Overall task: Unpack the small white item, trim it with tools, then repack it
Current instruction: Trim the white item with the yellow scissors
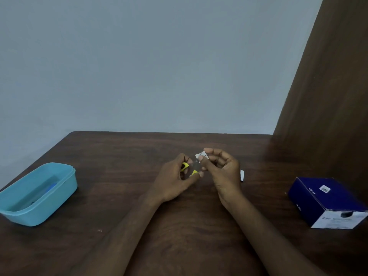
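Above the middle of the dark wooden table (139, 156), my left hand (175, 182) grips small scissors with yellow handles (188, 169); the thin blades point right toward the small white item (201, 155). My right hand (221, 170) pinches that white item between thumb and fingertips, just right of the scissors. The blade tips reach the item's lower edge; whether they touch it is blurred. A white wrapper piece (242, 175) lies on the table right behind my right hand.
A light blue plastic tub (59, 188) sits at the left table edge with something blue inside. A dark blue and white cardboard box (326, 202) lies at the right. A brown wooden panel (328, 96) rises at the far right.
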Demonstrator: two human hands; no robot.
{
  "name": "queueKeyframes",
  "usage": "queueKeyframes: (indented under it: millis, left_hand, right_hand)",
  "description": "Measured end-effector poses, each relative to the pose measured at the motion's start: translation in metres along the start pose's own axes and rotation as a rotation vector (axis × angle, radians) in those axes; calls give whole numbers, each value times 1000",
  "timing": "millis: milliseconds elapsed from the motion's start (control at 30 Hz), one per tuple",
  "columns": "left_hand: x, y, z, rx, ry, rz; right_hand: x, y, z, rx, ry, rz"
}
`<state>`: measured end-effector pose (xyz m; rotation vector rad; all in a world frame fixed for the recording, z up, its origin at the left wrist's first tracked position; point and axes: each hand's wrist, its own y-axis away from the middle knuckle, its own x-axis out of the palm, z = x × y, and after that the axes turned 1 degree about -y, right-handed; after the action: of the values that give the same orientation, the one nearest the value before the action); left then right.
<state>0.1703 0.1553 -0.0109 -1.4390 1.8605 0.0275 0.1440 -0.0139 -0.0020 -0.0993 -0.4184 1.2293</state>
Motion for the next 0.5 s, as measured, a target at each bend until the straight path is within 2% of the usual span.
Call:
queueKeyframes:
  millis: [267, 500]
  left_hand:
    - [3, -1, 6, 115, -87, -89]
    - [4, -2, 10, 71, -40, -22]
  right_hand:
    - [-5, -10, -2, 37, -93, -124]
    - [-9, -14, -2, 17, -161, -166]
